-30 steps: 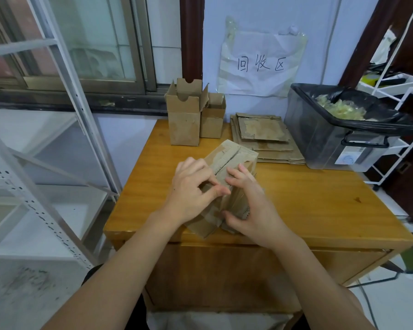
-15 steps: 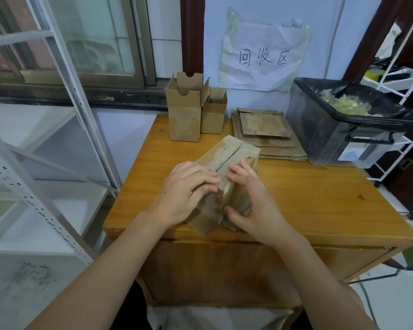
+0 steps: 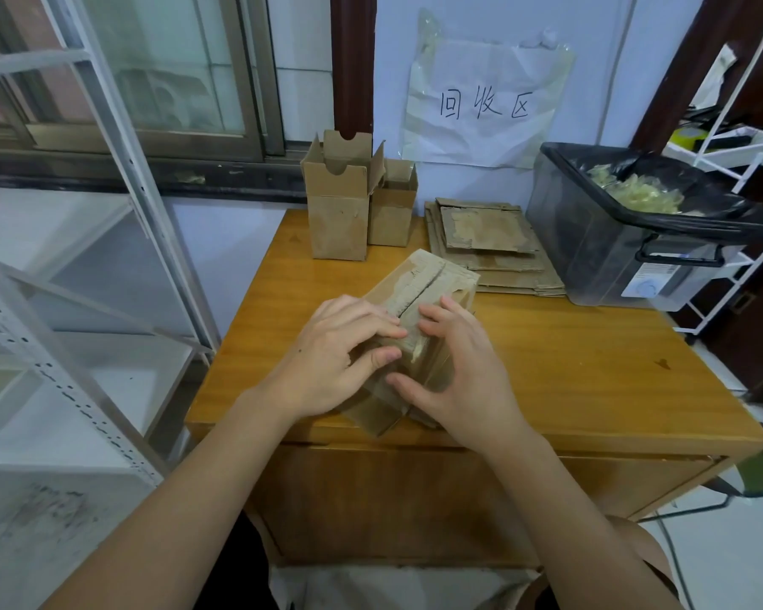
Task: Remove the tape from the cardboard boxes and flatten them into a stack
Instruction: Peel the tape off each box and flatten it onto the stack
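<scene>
A paper sign (image 3: 485,105) taped to the wall reads "回收区" in handwritten characters. The white label (image 3: 648,281) on the plastic bin (image 3: 591,239) is too small to read.

The scene was bright with soft daylight from the window (image 3: 159,72) at the left. Shadows were weak, glare was mild on the wooden table (image 3: 591,358). Edges bent from wide-angle distortion; focus was rather sharp.

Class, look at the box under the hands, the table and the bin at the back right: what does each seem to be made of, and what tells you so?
Box: brown cardboard, matte, scuffed pale along its top seam.
Table: wood or wood veneer, glossy orange-brown, grain lines visible.
Bin: probably plastic, smooth, dark and see-through, lined with a black bag.
</scene>
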Demonstrator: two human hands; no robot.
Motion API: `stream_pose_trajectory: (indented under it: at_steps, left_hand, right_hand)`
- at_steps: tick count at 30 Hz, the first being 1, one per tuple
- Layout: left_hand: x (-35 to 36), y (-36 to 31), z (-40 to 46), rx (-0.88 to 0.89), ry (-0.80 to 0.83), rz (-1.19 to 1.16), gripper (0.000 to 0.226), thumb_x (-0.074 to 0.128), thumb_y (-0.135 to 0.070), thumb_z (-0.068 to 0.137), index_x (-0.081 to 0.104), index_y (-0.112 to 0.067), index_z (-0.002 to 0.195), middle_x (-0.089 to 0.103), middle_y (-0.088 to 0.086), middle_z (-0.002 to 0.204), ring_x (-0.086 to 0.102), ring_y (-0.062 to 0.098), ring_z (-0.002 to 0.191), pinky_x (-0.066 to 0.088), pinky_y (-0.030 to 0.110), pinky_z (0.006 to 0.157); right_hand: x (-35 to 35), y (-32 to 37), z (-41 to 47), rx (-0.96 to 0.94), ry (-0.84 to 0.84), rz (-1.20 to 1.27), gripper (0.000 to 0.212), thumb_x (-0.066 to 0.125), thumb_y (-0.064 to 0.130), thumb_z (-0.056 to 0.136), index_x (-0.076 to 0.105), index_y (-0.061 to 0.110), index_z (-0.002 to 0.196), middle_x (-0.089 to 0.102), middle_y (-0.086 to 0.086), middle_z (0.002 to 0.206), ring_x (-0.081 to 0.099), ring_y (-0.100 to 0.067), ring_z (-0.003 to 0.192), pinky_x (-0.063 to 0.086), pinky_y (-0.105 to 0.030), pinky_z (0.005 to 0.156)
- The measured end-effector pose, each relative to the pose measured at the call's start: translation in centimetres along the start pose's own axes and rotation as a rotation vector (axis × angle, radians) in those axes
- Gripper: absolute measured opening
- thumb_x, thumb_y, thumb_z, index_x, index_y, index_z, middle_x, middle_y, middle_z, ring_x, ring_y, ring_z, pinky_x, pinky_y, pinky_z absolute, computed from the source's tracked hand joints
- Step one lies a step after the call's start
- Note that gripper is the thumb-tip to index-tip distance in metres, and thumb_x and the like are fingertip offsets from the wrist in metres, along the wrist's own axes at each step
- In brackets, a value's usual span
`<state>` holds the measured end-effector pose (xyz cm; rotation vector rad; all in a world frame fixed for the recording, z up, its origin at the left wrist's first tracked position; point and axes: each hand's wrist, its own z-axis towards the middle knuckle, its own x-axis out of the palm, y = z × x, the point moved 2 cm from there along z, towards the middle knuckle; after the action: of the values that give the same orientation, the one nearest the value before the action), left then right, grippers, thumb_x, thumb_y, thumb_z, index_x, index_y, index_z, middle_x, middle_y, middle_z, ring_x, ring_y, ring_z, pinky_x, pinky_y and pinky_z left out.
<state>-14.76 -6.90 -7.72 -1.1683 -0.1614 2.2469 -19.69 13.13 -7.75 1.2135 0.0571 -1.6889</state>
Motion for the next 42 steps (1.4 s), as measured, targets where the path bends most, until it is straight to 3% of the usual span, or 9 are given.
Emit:
stream_pose_trajectory:
  at_steps: [4,8,11,15,19,22,28,31,42]
  left_hand:
    - [-0.6,-0.1,-0.5,-0.015,0.081,0.021,0.034,0.046,-0.034,0.108,0.067,-0.029,0.134,0.064,-0.014,0.136,0.048,0.002,0.138,0.024,0.026,0.123]
    - [-0.7,-0.1,-0.2,-0.013,0.035,0.018,0.030,0.052,-0.023,0.107,0.070,-0.026,0.130,0.068,-0.011,0.133,0.052,0.004,0.134,0.030,0.029,0.122]
    - [-0.4,-0.1,-0.4,-0.005,-0.003,0.010,0.028,0.056,-0.018,0.106,0.072,-0.024,0.128,0.070,-0.008,0.130,0.054,0.005,0.133,0.031,0.029,0.122]
    - [0.0,-0.2,-0.5,0.008,-0.027,-0.001,0.030,0.050,-0.025,0.107,0.073,-0.021,0.127,0.070,-0.005,0.129,0.055,0.005,0.132,0.026,0.024,0.123]
    - [0.1,-0.3,-0.5,0.016,-0.052,-0.001,0.031,0.052,-0.026,0.106,0.072,-0.022,0.128,0.070,-0.005,0.129,0.051,-0.001,0.130,0.022,0.019,0.123]
    - [0.2,-0.4,-0.6,0.011,-0.059,-0.003,0.031,0.051,-0.028,0.105,0.072,-0.022,0.128,0.071,-0.005,0.129,0.051,-0.001,0.129,0.023,0.019,0.123]
    - [0.0,-0.6,-0.7,-0.012,-0.050,-0.006,0.032,0.050,-0.031,0.107,0.071,-0.024,0.131,0.069,-0.009,0.132,0.051,-0.001,0.132,0.021,0.020,0.124]
    - [0.0,-0.7,-0.9,-0.033,-0.019,-0.012,0.032,0.049,-0.032,0.108,0.067,-0.028,0.134,0.065,-0.012,0.136,0.049,-0.001,0.136,0.019,0.021,0.125]
    - [0.3,-0.5,-0.4,-0.031,-0.031,0.009,0.032,0.047,-0.032,0.109,0.072,-0.025,0.127,0.069,-0.010,0.128,0.054,0.004,0.131,0.023,0.027,0.126]
  right_hand:
    - [1.0,1.2,0.5,0.071,-0.106,-0.112,0.072,0.066,0.070,0.078,0.060,0.016,0.125,0.059,0.006,0.137,0.035,-0.010,0.145,0.035,-0.021,0.106]
    - [1.4,1.4,0.9,0.069,-0.149,-0.184,0.059,0.066,0.062,0.086,0.066,0.014,0.120,0.065,0.002,0.131,0.044,-0.015,0.140,0.038,-0.023,0.103]
    - [0.8,1.5,0.7,0.032,-0.090,-0.183,0.059,0.059,0.057,0.091,0.066,0.010,0.127,0.063,-0.001,0.138,0.042,-0.016,0.143,0.034,-0.026,0.108]
    - [-0.2,1.6,0.8,0.037,0.029,-0.207,0.060,0.051,0.054,0.095,0.057,0.015,0.141,0.052,0.000,0.151,0.028,-0.008,0.150,0.033,-0.025,0.099]
    - [-0.1,1.5,1.0,0.058,0.061,-0.156,0.064,0.049,0.050,0.093,0.054,0.013,0.144,0.053,-0.001,0.151,0.023,-0.009,0.153,0.040,-0.048,0.115]
    - [-0.1,1.2,1.0,0.047,0.056,-0.108,0.068,0.048,0.050,0.087,0.056,0.011,0.143,0.058,0.001,0.146,0.026,-0.011,0.153,0.043,-0.056,0.112]
    - [-0.5,1.0,0.8,0.017,0.063,-0.084,0.066,0.055,0.047,0.085,0.056,0.014,0.142,0.054,0.004,0.149,0.024,-0.007,0.153,0.042,-0.055,0.114]
    - [-0.2,1.1,0.5,0.007,0.040,-0.098,0.070,0.069,0.055,0.084,0.055,0.017,0.141,0.051,0.005,0.152,0.022,-0.007,0.152,0.037,-0.041,0.114]
    - [-0.1,0.8,0.5,0.049,0.089,0.125,0.056,0.077,0.017,0.081,0.055,0.022,0.133,0.045,0.010,0.155,0.013,-0.002,0.155,0.030,-0.046,0.123]
